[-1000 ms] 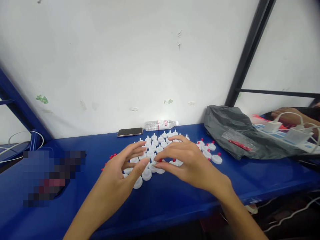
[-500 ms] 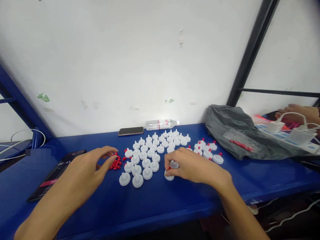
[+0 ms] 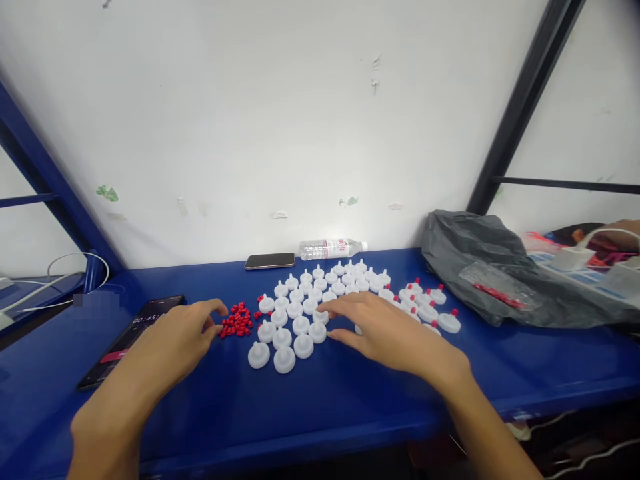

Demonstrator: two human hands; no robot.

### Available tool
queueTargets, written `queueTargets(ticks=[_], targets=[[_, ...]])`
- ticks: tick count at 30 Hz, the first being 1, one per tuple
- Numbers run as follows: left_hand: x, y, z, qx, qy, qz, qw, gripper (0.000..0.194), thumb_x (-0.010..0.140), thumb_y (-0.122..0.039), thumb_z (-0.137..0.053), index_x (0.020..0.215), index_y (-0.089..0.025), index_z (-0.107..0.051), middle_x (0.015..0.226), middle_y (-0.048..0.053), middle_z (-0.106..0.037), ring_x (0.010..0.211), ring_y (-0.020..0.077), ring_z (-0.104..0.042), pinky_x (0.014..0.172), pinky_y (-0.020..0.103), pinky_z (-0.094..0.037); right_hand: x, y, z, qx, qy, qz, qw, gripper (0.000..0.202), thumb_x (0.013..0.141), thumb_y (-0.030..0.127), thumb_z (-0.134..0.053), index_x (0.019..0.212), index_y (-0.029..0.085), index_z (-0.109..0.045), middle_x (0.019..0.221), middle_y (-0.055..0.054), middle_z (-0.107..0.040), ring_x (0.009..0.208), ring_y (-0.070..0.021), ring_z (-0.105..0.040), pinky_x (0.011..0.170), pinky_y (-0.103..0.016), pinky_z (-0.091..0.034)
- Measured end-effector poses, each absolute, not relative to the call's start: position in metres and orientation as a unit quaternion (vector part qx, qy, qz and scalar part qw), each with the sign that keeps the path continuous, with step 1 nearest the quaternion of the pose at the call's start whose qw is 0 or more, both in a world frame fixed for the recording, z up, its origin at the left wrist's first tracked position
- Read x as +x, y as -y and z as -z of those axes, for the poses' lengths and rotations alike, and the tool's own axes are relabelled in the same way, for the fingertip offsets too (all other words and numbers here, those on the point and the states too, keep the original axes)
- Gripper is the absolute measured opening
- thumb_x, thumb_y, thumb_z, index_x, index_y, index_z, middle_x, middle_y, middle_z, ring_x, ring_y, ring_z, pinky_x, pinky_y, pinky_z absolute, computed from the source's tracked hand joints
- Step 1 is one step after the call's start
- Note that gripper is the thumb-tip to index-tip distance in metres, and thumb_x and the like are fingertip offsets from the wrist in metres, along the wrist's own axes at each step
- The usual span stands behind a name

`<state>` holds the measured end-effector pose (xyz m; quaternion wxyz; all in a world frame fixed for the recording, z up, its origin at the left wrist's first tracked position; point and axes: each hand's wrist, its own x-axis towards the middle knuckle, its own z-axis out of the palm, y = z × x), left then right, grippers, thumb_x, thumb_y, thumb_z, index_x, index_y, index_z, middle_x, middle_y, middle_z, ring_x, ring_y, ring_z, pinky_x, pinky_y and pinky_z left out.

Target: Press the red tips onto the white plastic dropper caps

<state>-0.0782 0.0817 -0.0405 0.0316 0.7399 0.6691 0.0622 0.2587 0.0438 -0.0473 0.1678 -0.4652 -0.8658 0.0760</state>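
My left hand is at the left edge of a pile of small red caps, thumb and fingers apart, with nothing visible between them. My right hand reaches toward the right side of the group of white nozzle lids. Its thumb and fingers are spread around the side of a white lid, and nothing is held. Several white lids with red tips stand to the right, partly hidden behind my right hand.
A phone showing a timer lies at the left. Against the wall are a second phone and a clear bottle. A grey plastic bag with a small clear packet, and a power strip, are at the right.
My right hand has let go of a red-tipped lid and moved left toward the uncapped lids, its fingers opening. My left hand stays beside the red caps. The view has shifted slightly.
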Motion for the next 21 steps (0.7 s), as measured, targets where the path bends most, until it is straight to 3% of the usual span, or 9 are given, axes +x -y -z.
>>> queueTargets(ticks=[3,9,14,21], targets=[[-0.076,-0.085,0.044,0.742,-0.669,-0.032,0.036,0.038,0.089,-0.034,-0.044,0.110,-0.024,-0.074,0.101,0.012,-0.082,0.092,0.0344,-0.075,0.072,0.039,-0.050,0.251,-0.044,0.051,-0.446,0.879,-0.061,0.157,0.035,0.105,0.028,-0.060,0.139,0.022,-0.067,0.132,-0.010,-0.073,0.121,-0.0300,-0.066,0.102,-0.043,-0.050],[-0.077,-0.086,0.049,0.729,-0.683,-0.033,0.026,0.033,0.088,-0.035,-0.047,0.101,-0.023,-0.075,0.099,0.014,-0.081,0.085,0.0338,-0.075,0.066,0.037,-0.048,0.250,-0.045,0.044,-0.456,0.871,-0.082,0.165,0.016,0.104,0.024,-0.060,0.101,0.023,-0.076,0.100,-0.004,-0.079,0.096,-0.0236,-0.072,0.082,-0.035,-0.050],[-0.076,-0.087,0.052,0.724,-0.689,-0.043,0.012,0.033,0.089,-0.037,-0.049,0.098,-0.022,-0.077,0.100,0.016,-0.081,0.086,0.0342,-0.075,0.065,0.037,-0.048,0.249,-0.043,0.042,-0.466,0.865,-0.093,0.160,0.017,0.104,0.027,-0.061,0.109,0.023,-0.077,0.103,-0.006,-0.079,0.102,-0.0265,-0.071,0.083,-0.036,-0.050],[-0.078,-0.085,0.056,0.729,-0.683,-0.043,0.013,0.033,0.088,-0.036,-0.049,0.099,-0.022,-0.077,0.100,0.016,-0.081,0.083,0.0343,-0.076,0.064,0.037,-0.048,0.249,-0.044,0.045,-0.458,0.871,-0.094,0.155,0.020,0.105,0.028,-0.059,0.105,0.023,-0.078,0.100,-0.006,-0.080,0.103,-0.0270,-0.071,0.082,-0.036,-0.049]])
